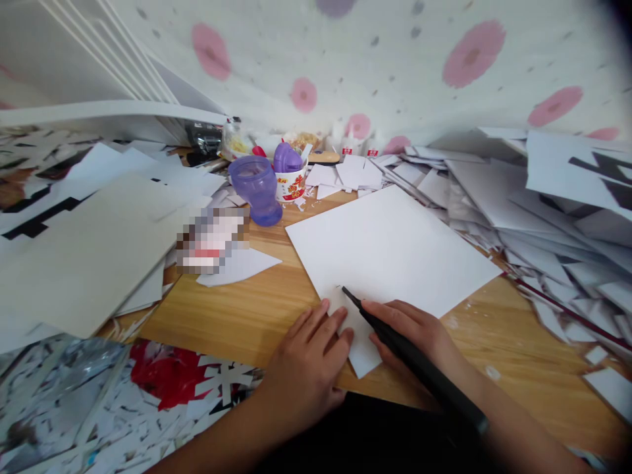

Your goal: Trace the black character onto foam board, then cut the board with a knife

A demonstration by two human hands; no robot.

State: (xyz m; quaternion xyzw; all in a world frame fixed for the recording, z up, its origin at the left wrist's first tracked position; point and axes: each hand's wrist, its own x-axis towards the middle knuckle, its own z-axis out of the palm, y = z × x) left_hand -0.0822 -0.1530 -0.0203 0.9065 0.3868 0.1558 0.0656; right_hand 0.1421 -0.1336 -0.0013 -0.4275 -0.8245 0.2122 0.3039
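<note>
A white square board (395, 250) lies flat on the wooden table, one corner toward me. My left hand (311, 355) is laid over its near left edge, fingers stretched out and a little apart. In my right hand (412, 332) is a long black tool (419, 359) with a thick handle and a narrow tip; its exact kind does not show. That tip meets the board just beyond my left fingertips, beside a short dark mark (338, 286). The handle slants back toward my right forearm.
Left of the board stand a purple cup (257, 191) and a paper food tub (291, 183). White board sheets (89, 243) cover the left side. Scraps (557, 243) pile up on the right. Below the table's left edge lie offcuts and a red bag (168, 372).
</note>
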